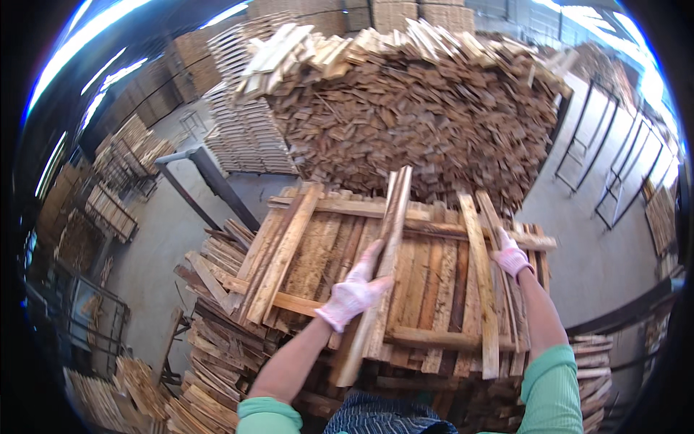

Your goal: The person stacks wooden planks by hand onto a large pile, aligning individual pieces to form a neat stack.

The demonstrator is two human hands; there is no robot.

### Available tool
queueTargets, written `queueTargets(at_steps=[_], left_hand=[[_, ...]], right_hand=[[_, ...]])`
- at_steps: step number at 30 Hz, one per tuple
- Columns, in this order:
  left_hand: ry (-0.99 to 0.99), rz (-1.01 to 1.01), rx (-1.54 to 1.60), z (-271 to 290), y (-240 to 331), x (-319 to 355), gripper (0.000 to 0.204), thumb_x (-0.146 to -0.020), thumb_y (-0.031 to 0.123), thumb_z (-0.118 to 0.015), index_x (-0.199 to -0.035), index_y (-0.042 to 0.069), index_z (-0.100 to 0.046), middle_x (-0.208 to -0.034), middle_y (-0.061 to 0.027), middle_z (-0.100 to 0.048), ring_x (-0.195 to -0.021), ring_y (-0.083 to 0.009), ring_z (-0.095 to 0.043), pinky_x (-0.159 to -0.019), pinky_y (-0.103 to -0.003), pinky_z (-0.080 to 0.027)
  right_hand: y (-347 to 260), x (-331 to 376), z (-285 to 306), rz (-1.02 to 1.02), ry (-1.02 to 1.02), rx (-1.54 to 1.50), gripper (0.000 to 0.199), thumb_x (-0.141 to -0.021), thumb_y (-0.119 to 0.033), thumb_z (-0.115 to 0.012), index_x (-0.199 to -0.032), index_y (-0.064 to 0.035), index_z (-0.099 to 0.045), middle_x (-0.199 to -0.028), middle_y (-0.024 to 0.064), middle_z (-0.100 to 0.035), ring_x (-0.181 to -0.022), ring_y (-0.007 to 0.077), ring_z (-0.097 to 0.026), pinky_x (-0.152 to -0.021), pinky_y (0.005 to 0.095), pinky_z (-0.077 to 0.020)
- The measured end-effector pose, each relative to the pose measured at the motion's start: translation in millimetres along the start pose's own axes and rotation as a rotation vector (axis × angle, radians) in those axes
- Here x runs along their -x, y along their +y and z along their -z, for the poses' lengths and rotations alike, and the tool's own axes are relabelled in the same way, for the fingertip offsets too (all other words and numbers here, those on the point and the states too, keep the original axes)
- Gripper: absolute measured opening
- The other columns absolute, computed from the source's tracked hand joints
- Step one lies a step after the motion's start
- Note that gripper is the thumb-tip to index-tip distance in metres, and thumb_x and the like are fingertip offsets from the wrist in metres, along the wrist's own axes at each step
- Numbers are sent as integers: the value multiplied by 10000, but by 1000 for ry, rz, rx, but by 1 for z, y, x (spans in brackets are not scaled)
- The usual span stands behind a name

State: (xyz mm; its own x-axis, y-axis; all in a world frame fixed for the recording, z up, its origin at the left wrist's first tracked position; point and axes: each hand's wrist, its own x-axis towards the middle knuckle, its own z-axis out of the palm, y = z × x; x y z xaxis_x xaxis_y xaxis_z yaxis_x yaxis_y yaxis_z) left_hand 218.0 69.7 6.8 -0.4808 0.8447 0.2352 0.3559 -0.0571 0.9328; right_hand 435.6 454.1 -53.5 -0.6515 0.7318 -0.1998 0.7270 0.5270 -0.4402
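Head view looks down on a stack of wooden slats [434, 289] laid side by side, their long axes running away from the person. The left hand [352, 293], gloved, has its grip clamped around a long slat [383, 253] that rises tilted off the stack's middle, near end low by the person, far end up toward the big heap of wood scraps [419, 108]. The right hand [512, 254] rests at the stack's right edge, fingers curled over a slat there [478, 275]; whether it grasps or only presses, I cannot tell. Loose boards [217, 267] crowd the left edge; bare floor [593, 246] opens beyond the right edge.
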Motion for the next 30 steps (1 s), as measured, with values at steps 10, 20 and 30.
queueTargets(at_steps=[10,20,30], left_hand=[[158,274,-499,317,-27,50,833,-859,-1,-638,-1579,16,-221,-1560,-244,-364,-1430,-321,-399,-1191,-327,-309],[10,730,-728,364,-138,31,865,-898,374,-665,-1607,253,-185,-1573,-317,-291,-1425,-440,-385,-1173,-465,-334],[165,858,-627,372,-146,33,654,-1039,590,-297,-1557,193,-331,-1438,-260,-523,-1360,-435,-464,-1114,-452,-370]], right_hand=[[-304,120,-20,18,-308,-1020,894,-807,55,-679,-1550,-290,-323,-1186,219,-570,-682,218,-586,-487,298,-562],[-460,41,-249,-42,-92,4,807,-1004,-405,-518,-1628,-173,-62,-1510,381,-335,-1023,404,-641,-888,476,-526],[-549,56,-273,-73,-80,-354,1047,-871,-521,-680,-1613,-93,-77,-1462,411,-300,-1331,518,-442,-1094,485,-401]])
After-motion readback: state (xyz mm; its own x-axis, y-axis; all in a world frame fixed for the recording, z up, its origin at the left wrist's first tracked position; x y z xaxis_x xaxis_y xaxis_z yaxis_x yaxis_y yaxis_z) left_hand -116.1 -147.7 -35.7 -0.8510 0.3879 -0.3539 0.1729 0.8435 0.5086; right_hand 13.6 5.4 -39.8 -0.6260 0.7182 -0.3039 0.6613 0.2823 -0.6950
